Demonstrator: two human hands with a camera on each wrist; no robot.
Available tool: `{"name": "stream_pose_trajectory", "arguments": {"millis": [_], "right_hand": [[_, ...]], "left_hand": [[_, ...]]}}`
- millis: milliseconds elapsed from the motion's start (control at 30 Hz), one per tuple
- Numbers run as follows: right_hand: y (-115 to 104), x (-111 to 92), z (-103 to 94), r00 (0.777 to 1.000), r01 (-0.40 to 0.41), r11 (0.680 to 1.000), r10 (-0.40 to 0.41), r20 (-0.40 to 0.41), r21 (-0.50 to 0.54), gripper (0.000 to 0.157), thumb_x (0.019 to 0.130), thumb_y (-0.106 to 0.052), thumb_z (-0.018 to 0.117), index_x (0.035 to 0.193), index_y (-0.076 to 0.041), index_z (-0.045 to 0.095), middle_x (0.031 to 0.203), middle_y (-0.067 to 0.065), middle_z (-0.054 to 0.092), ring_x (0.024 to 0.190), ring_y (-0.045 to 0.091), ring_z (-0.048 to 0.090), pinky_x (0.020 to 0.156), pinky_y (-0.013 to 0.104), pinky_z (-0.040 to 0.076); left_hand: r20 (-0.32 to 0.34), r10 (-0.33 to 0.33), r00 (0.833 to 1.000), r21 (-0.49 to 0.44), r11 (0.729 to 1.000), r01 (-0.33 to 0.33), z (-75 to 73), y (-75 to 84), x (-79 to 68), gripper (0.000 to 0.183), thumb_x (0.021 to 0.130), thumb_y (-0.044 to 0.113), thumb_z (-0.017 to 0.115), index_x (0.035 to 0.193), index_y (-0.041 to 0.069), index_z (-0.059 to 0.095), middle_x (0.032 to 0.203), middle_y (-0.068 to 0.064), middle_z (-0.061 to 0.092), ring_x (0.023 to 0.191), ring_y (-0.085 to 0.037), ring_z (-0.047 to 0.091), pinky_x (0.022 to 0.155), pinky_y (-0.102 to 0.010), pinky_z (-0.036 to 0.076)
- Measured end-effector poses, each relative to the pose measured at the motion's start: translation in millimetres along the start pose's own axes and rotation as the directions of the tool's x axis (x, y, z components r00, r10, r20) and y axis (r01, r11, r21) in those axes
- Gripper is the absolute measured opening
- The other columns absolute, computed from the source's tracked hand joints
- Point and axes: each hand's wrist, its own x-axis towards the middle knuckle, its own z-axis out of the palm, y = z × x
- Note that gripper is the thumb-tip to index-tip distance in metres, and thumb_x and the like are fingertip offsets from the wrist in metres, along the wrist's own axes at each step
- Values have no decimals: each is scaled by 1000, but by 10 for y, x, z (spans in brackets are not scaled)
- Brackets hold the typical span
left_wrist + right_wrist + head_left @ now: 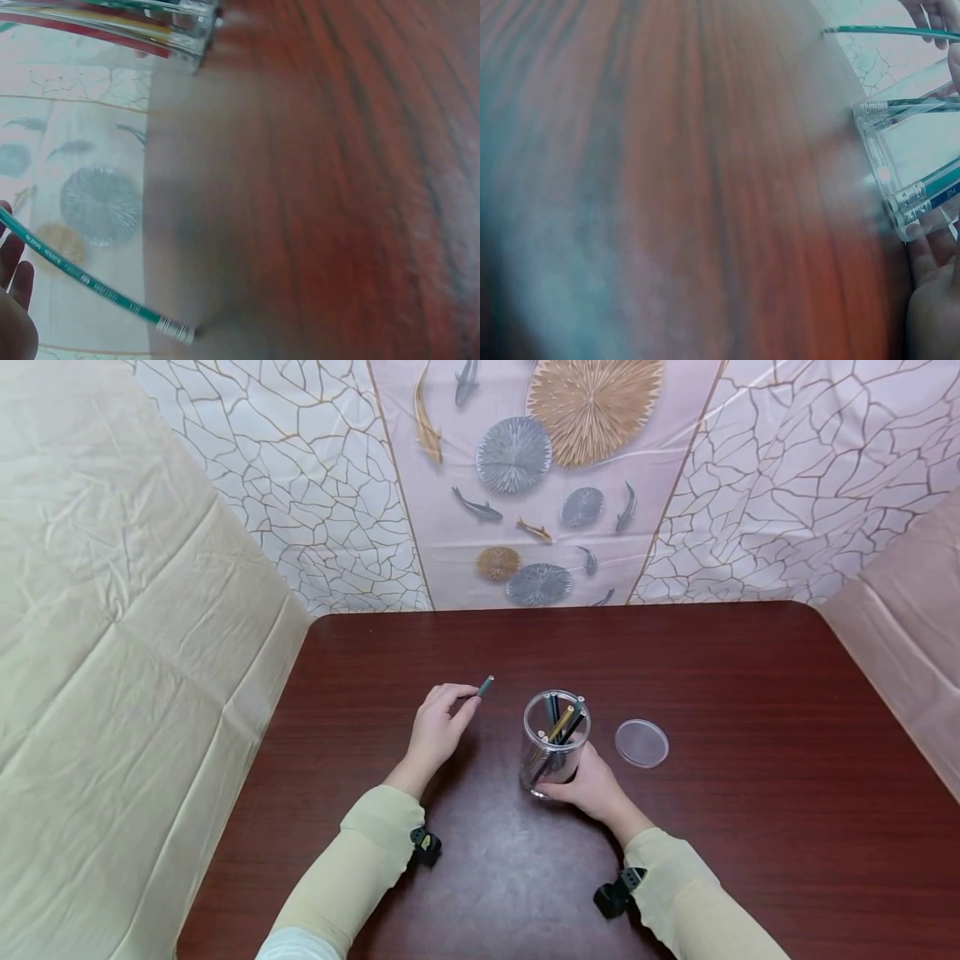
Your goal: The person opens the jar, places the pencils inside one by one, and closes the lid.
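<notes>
Between thumb and fingers my left hand (pixel 438 727) pinches a green pencil (pixel 90 282), held clear of the table to the left of the jar. The pencil's ferrule end points down in the left wrist view. My right hand (pixel 588 785) grips the lower right side of a clear jar (pixel 531 768), which stands upright on the table. Several pencils (pixel 564 723), dark, green and yellowish, lean inside the jar. In the right wrist view, pencils (pixel 930 187) show their ferrule ends at the jar's bottom. Part of the right hand is hidden behind the jar.
A round clear lid (pixel 642 743) lies flat to the right of the jar. The brown wooden table (pixel 375 660) ends at a patterned cloth backdrop (pixel 525 527), with plain cloth (pixel 150 693) along the left side. Small black cameras sit on both wrists.
</notes>
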Motion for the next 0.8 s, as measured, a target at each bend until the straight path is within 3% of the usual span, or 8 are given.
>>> {"name": "stream_pose_trajectory", "arguments": {"millis": [267,433,600,800], "right_hand": [[2,0,-2,1000,-6,1000,6,0,1,75,62,-29,87,123,-8,48,117,10,58,109,23,54,94,44,40],[7,-3,-1,1000,1,1000,-1,-2,-2,76,62,-29,87,124,-8,47,117,10,57,110,24,53,94,45,40],[18,-2,2,1000,1,1000,-1,0,-3,78,61,-28,88,124,-9,47,118,9,58,110,23,54,94,44,40],[17,2,2,1000,-4,1000,4,6,15,78,60,-27,88,124,-10,47,118,8,58,110,22,54,94,43,40]], "left_hand": [[-98,-33,995,-112,993,22,-5,128,52,16,88,16,66,103,9,67,94,-2,66,91,-18,58,68,-40,50],[-168,-38,985,-179,984,7,-23,236,91,19,87,13,67,104,6,67,94,-5,67,85,-17,59,68,-35,51],[-196,-64,978,-294,956,4,-74,384,126,19,87,9,66,106,4,66,92,-8,67,76,-17,59,63,-26,50],[-233,-82,969,-370,929,-10,-145,549,166,21,88,4,64,109,1,64,92,-13,68,78,-18,61,64,-24,47]]}}
